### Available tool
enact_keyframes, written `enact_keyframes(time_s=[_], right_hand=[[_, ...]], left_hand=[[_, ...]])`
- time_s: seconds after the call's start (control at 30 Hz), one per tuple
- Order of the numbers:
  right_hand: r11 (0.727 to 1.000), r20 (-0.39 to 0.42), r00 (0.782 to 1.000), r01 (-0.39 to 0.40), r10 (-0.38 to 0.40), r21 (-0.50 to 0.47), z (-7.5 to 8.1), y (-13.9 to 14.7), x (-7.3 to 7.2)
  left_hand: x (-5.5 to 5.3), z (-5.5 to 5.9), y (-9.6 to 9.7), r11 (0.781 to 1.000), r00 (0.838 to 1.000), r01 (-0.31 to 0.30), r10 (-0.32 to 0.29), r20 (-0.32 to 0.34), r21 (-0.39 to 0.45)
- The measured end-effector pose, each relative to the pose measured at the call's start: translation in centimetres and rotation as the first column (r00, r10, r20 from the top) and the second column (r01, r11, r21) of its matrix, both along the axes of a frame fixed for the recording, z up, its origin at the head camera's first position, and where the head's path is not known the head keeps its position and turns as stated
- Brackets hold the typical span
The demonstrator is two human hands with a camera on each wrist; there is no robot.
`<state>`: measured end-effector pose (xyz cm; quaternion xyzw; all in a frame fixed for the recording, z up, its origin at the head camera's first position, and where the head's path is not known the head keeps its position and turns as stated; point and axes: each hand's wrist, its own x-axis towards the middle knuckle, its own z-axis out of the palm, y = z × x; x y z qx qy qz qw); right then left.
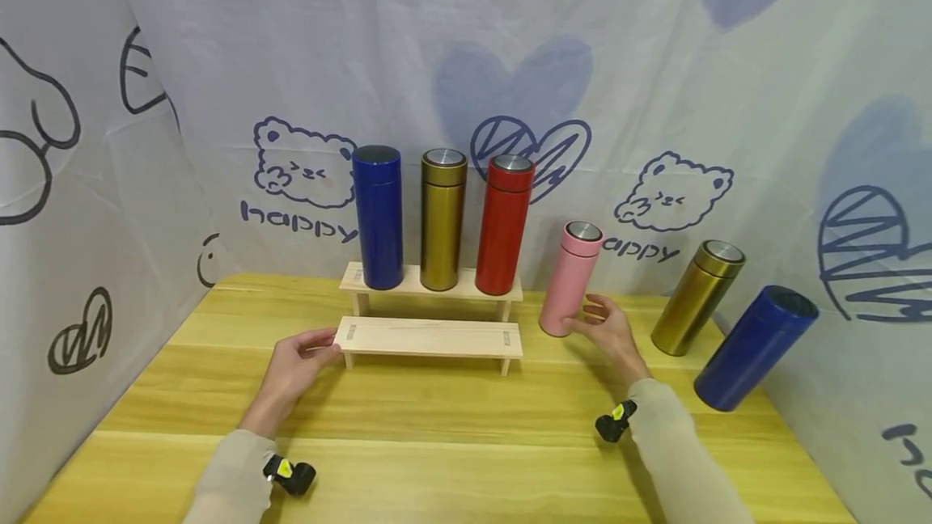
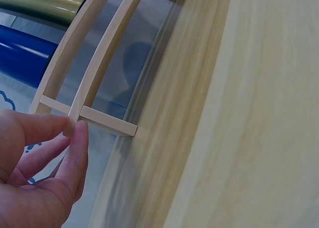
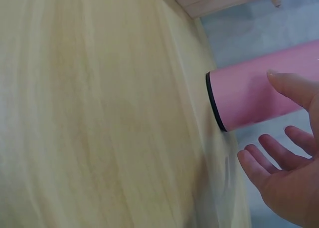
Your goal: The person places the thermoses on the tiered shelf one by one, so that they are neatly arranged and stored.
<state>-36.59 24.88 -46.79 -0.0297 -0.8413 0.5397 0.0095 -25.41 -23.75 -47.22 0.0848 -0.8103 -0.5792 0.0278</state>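
The lower shelf (image 1: pixel 429 336) is pinched by the left hand (image 1: pixel 294 362); the pink bottle (image 1: pixel 573 277) is flanked by the relaxed, unclosed right hand (image 1: pixel 608 334).

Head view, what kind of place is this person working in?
Likely a makeshift filming booth, though I can't be sure: patterned cloth hangs behind and beside a wood-grain table, and small black wrist cameras are being worn.
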Motion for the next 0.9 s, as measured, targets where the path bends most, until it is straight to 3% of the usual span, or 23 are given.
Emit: enact_keyframes(time_s=[0.33, 0.9], right_hand=[[1.000, 0.016, 1.000, -0.004, 0.004, -0.014, -0.5, -0.8, -0.7], [1.000, 0.046, 0.999, -0.004, 0.004, -0.020, -0.7, -1.0, -1.2]], left_hand=[[0.4, -0.1, -0.2, 1.000, 1.000, -0.003, 0.003, 0.006, -0.002], [0.0, -0.1, -0.1, 1.000, 1.000, 0.008, -0.008, -0.011, 0.008]])
